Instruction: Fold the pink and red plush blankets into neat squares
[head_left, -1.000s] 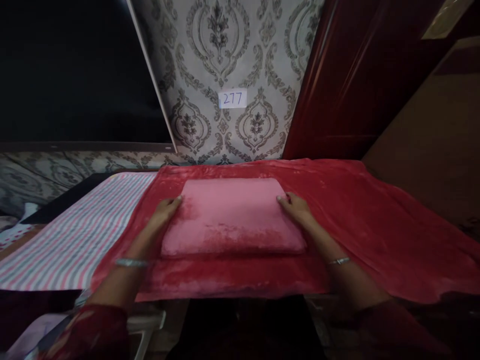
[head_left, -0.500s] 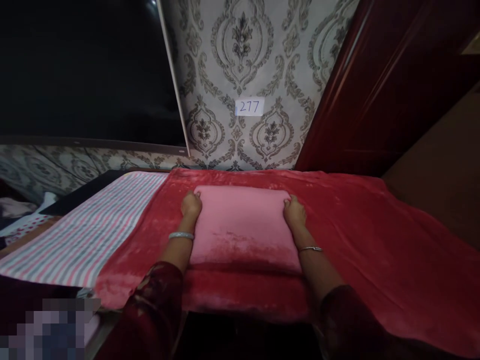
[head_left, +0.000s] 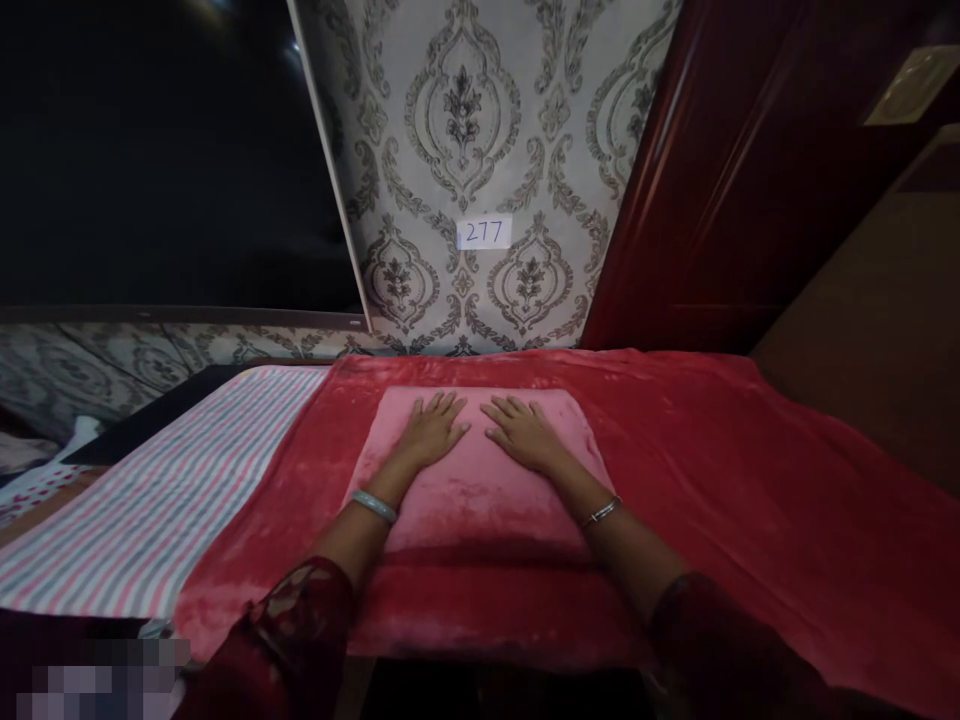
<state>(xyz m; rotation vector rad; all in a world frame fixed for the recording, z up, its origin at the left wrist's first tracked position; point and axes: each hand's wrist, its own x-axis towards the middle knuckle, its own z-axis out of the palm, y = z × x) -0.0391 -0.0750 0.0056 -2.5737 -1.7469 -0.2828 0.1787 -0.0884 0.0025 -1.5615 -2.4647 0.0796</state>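
A folded pink velvet cloth [head_left: 480, 495] lies as a flat rectangle on a spread red velvet blanket [head_left: 712, 470]. My left hand [head_left: 433, 430] rests flat on its top, fingers spread, left of centre. Beside it my right hand [head_left: 523, 432] lies flat too, palm down, fingers apart. Both hands press on the cloth and hold nothing. A bangle shows on each wrist.
A pink, white and grey striped cloth [head_left: 142, 500] lies to the left of the red blanket. A patterned wall with a paper label "277" [head_left: 484, 232] stands behind. A dark screen [head_left: 150, 160] is at the back left and a dark red door [head_left: 720, 180] at the right.
My hands left the two side edges of the pink cloth and moved inward onto its top, where they now lie flat with fingers spread.
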